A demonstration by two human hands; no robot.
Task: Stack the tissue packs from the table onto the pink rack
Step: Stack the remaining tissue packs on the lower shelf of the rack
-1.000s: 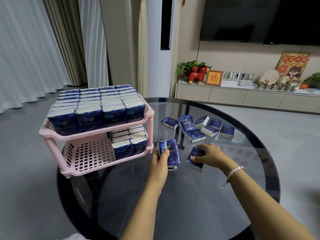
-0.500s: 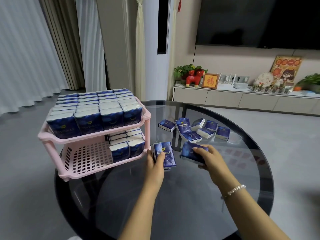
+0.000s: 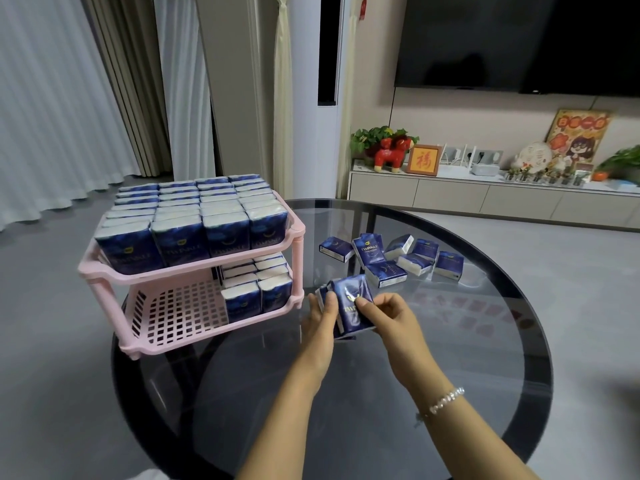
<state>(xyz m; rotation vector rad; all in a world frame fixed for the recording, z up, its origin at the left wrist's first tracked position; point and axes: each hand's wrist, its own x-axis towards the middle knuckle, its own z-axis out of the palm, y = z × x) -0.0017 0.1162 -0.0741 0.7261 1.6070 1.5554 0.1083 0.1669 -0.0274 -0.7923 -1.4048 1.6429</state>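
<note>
The two-tier pink rack (image 3: 194,271) stands at the left of the round glass table (image 3: 485,393). Its top shelf is packed with blue tissue packs (image 3: 194,220); the lower shelf holds a block of packs (image 3: 256,289) at its right end. Just right of the rack, my left hand (image 3: 320,323) and my right hand (image 3: 388,317) together grip a small bunch of upright blue tissue packs (image 3: 353,306) above the glass. Several loose packs (image 3: 391,258) lie behind my hands.
The left part of the rack's lower shelf (image 3: 173,313) shows bare pink grid. Beyond the table stand a low TV cabinet (image 3: 485,199) with ornaments, a dark TV and curtains at the left.
My right hand lifted one pack off the table and brought it left against the packs in my left hand. Both hands now hold the bunch together.
</note>
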